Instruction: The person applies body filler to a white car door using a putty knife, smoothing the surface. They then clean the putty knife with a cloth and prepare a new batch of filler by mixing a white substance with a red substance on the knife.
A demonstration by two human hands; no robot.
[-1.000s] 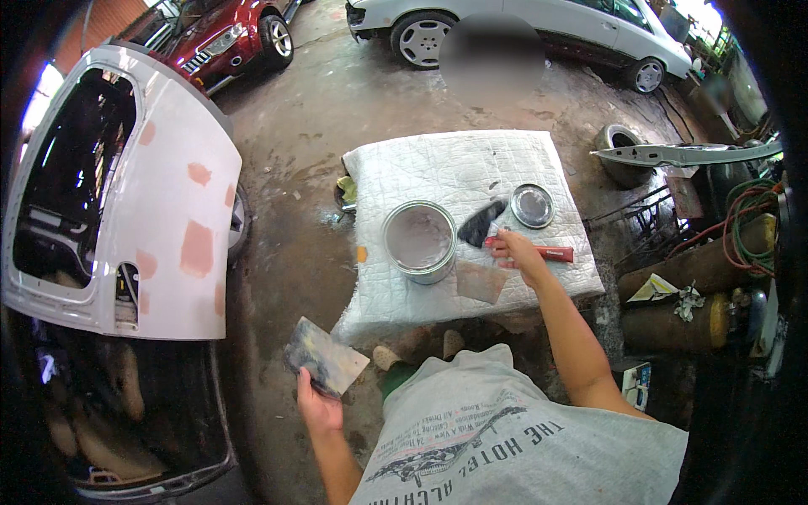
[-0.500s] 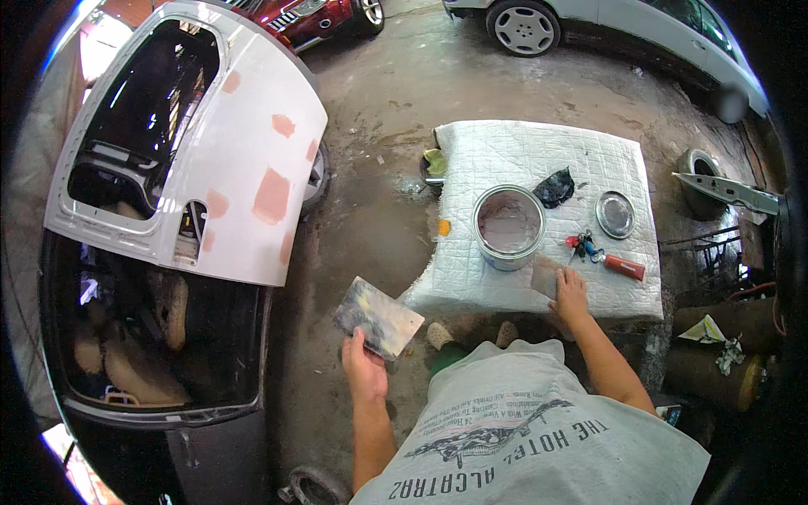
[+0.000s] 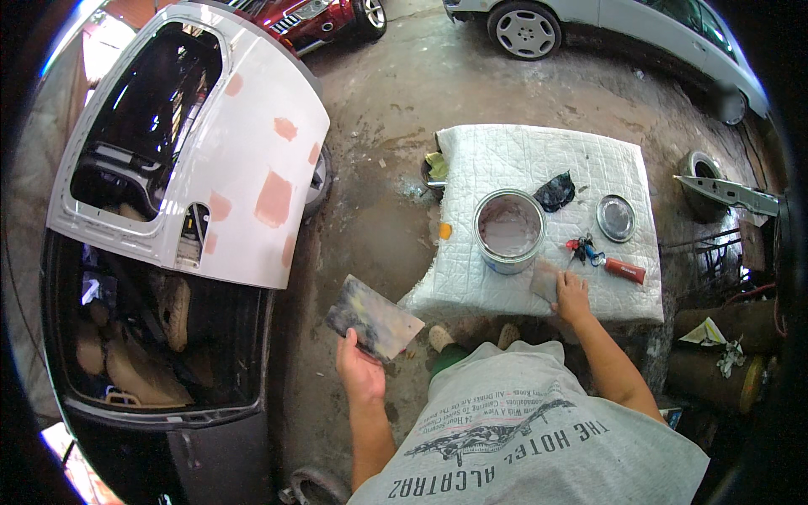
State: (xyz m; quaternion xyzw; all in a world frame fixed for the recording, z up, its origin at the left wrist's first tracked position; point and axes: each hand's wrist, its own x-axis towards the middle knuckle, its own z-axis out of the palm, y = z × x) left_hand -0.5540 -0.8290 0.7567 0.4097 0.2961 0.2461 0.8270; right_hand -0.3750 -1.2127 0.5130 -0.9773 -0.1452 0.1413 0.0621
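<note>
My left hand (image 3: 359, 370) grips a stained rectangular mixing board (image 3: 375, 317), thumb on its upper face; grey, yellow and whitish smears cover it. At the table's front edge, my right hand (image 3: 573, 296) pinches a thin, flat brownish putty spreader (image 3: 545, 281) low over the white quilted cover (image 3: 480, 290). Just left of and behind the spreader stands an open can (image 3: 510, 263) of greyish-pink putty. A red tube (image 3: 624, 269) lies right of my right hand, beside small red, black and blue items (image 3: 582, 248). Behind them rests a round metal lid (image 3: 615, 219).
On the left stands a vehicle with a white door (image 3: 252, 126) bearing pinkish filler patches (image 3: 273, 199). A dark crumpled piece (image 3: 555, 191) lies behind the can. A light-coloured car (image 3: 589, 18) and a red car (image 3: 324, 25) stand farther back; a tire (image 3: 700, 168) is at right.
The board in my left hand has shifted slightly left. My right hand and the spreader have barely moved. The whole view has shifted a little.
</note>
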